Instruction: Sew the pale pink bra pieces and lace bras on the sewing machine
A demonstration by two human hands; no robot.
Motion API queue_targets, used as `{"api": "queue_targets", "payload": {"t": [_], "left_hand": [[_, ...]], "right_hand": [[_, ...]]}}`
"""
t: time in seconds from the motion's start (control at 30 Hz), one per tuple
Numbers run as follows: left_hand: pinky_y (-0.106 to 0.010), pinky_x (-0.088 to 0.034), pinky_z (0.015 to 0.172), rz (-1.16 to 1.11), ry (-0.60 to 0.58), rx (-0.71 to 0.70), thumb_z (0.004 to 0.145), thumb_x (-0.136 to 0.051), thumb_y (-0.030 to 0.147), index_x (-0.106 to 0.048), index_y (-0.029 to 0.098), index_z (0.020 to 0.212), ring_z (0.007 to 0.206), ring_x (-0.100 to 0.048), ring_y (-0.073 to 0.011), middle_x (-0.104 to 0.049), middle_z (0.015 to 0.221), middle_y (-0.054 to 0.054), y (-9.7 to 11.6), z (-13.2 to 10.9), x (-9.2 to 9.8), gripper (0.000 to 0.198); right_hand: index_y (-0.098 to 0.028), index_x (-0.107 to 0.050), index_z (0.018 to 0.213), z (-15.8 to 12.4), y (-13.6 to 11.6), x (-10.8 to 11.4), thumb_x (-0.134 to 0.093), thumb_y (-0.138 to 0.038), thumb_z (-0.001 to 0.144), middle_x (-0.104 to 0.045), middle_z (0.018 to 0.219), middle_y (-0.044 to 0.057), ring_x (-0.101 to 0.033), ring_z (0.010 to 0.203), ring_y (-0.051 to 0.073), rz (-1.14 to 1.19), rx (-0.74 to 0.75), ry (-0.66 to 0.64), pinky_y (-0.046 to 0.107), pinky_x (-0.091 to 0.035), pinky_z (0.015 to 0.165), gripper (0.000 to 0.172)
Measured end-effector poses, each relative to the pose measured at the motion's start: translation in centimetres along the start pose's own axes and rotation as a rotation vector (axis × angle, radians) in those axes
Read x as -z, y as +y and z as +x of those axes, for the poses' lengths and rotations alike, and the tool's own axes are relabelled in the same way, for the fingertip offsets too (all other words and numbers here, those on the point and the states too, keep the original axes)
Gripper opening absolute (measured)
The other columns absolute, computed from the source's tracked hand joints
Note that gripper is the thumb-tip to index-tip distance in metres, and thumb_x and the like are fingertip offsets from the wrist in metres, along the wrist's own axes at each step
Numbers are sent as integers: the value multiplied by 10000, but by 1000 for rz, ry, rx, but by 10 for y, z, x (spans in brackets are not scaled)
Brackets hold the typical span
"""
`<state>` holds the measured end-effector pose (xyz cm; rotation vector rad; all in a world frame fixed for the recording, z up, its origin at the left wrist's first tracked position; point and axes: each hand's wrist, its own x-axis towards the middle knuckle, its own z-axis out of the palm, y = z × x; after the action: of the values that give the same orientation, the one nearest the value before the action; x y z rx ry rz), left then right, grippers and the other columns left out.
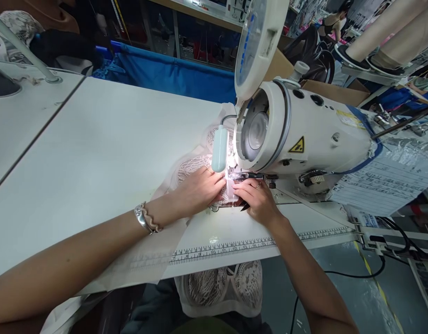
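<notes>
A pale pink lace bra (191, 168) lies on the machine bed, partly under the needle area of a white sewing machine (314, 125). My left hand (202, 189) is on the lace left of the needle, its fingers bent and closed on the fabric. Just right of the needle, my right hand (255, 197) pinches the bra's edge between thumb and fingers. Dark pointed tips (245, 206), perhaps thread snips, stick out beneath that hand. The needle itself is lost in the bright glare of a small lamp (219, 149).
Another lace bra (223, 285) lies on my lap below the table edge. A ruler strip (228, 247) runs along the front of the white table (106, 139). Behind it hangs blue cloth (175, 69). A written sheet (384, 178) is at the machine's right; another person (332, 25) sits far back.
</notes>
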<state>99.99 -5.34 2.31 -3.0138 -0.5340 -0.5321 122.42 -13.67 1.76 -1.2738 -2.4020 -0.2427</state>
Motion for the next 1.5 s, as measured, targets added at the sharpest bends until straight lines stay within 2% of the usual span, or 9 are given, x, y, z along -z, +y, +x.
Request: {"api": "queue_targets", "payload": {"t": [0.13,0.23,0.33,0.43,0.67,0.9,1.13,1.43,1.5], "left_hand": [[-350,-457,750,-70,21,-86,1015,-316,48,-657,132,1056,878,-578,-196,-682,1039,-107,9,-1,2,353],[-337,-468,781,-150,3,-179,997,-299,-3,-653,119,1141,933,-584,-193,-686,1064,-105,18,-3,2,401],[-347,-459,779,-146,-27,-135,1010,-317,37,-658,136,1152,896,-579,-196,-687,1024,-94,21,-5,-1,382],[-357,-451,779,-146,-32,-107,1001,-347,54,-654,133,1163,871,-577,-202,-680,992,-94,19,-6,-3,356],[-397,-465,910,-191,33,-112,948,-381,-8,-608,141,1244,1052,-588,-225,-670,1157,-122,12,-5,-5,402],[-398,-459,919,-124,26,-107,916,-389,-35,-562,119,1298,1123,-599,-241,-673,1176,-139,0,-8,-10,447],[-438,-413,1047,-160,10,-72,949,-382,3,-577,147,1296,1042,-645,-202,-683,1175,-125,-9,-2,-2,422],[-566,-307,1135,-229,-65,-10,961,-286,21,-601,174,1277,1007,-660,-207,-695,1191,-100,-19,-1,-1,471],[-572,-283,1149,-234,-77,19,969,-276,33,-620,189,1246,995,-659,-206,-709,1155,-87,-21,-1,-2,469]], "right_hand": [[-198,-702,1048,0,0,0,-442,-14,928,-771,1049,52,-653,1019,203,12,-21,48,366,-499,855,340],[-208,-715,981,0,0,3,-507,-85,948,-775,1026,51,-653,977,203,60,-8,74,357,-505,837,244],[-237,-708,818,-1,0,6,-572,-159,947,-774,902,25,-643,858,190,110,6,77,357,-492,799,203],[-242,-699,768,-1,0,7,-579,-182,949,-759,828,15,-628,810,183,108,1,70,361,-475,785,226],[-228,-724,850,-2,2,5,-539,-139,949,-760,899,38,-633,893,194,116,-14,56,340,-493,770,228],[-215,-731,1001,-1,2,3,-385,-4,921,-776,989,35,-655,968,187,-1,-25,33,320,-516,805,413],[-174,-686,1131,0,2,1,-388,37,874,-755,1141,58,-651,1051,215,-2,-36,16,349,-510,851,447],[-196,-686,1132,-2,3,0,-368,44,833,-743,1171,66,-652,1069,226,8,-57,14,359,-530,815,498],[-198,-687,1079,-2,4,1,-372,56,804,-751,1099,64,-662,1014,221,5,-56,36,344,-528,795,489]]}}
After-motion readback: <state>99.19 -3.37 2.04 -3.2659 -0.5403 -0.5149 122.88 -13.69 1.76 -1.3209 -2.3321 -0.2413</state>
